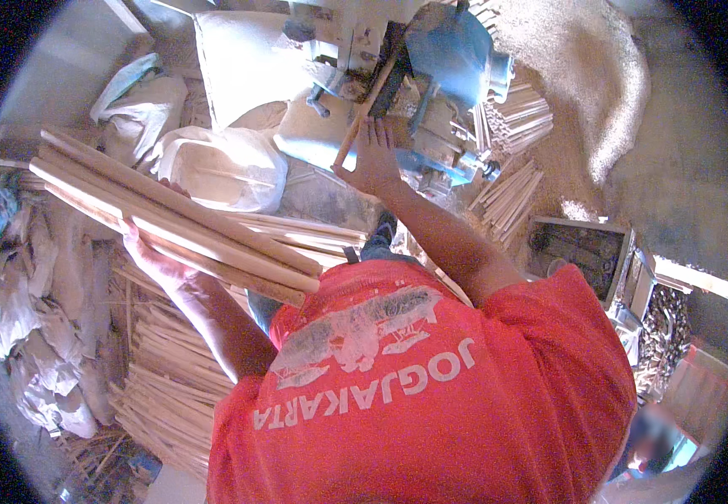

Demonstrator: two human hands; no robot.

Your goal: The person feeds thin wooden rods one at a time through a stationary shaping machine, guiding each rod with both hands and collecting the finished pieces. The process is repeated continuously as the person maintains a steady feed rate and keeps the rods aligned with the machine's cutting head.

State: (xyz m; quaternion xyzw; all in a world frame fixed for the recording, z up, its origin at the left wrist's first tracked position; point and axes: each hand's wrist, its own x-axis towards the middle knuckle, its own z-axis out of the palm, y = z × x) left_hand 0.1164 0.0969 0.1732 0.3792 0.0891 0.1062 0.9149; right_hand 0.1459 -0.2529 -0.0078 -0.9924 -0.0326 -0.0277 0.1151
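While a bundle of long, pale, round wooden sticks (179, 223) is gripped in the closed left hand (152, 256), a single thin wooden stick (362, 118) is clasped by the right hand (372, 160) and held against the blue-and-grey metal machine (431, 67).

Pale, smooth bare-wood sticks (170, 218), a blue-painted dusty metal machine (431, 76), matt red cotton shirt (465, 395)

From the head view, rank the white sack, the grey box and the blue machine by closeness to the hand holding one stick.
1. Blue machine, just above the right hand.
2. White sack, to its left.
3. Grey box, far right.
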